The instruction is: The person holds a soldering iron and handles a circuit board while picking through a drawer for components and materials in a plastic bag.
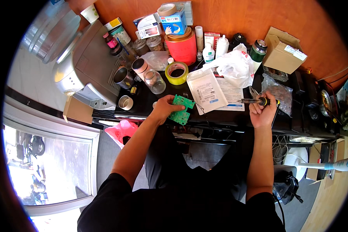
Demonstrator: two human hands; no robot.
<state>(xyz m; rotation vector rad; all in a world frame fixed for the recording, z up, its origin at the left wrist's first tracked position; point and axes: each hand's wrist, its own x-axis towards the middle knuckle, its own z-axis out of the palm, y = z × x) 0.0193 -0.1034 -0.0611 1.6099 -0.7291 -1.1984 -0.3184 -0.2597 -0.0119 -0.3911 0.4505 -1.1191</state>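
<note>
My left hand point(165, 109) pinches a green circuit board point(182, 110) by its left edge, thumb on top. The board hangs over the desk's front edge, tilted, with a thin dark wire by its right side. On the right, my right hand point(263, 112) is wrapped around the yellow and black handle of a soldering iron point(263, 101). Its metal tip points left, over a printed sheet point(234, 92), well apart from the board. What look like pliers point(253, 92) lie just beyond the iron, partly hidden.
Around the board stand a yellow tape roll point(176, 73), a glass jar point(155, 82), a small cup point(125, 102) and a white padded envelope point(207, 91). Farther back are a red tub point(180, 46), bottles, a white plastic bag point(236, 69) and a cardboard box point(284, 50). A coffee machine point(89, 58) fills the left.
</note>
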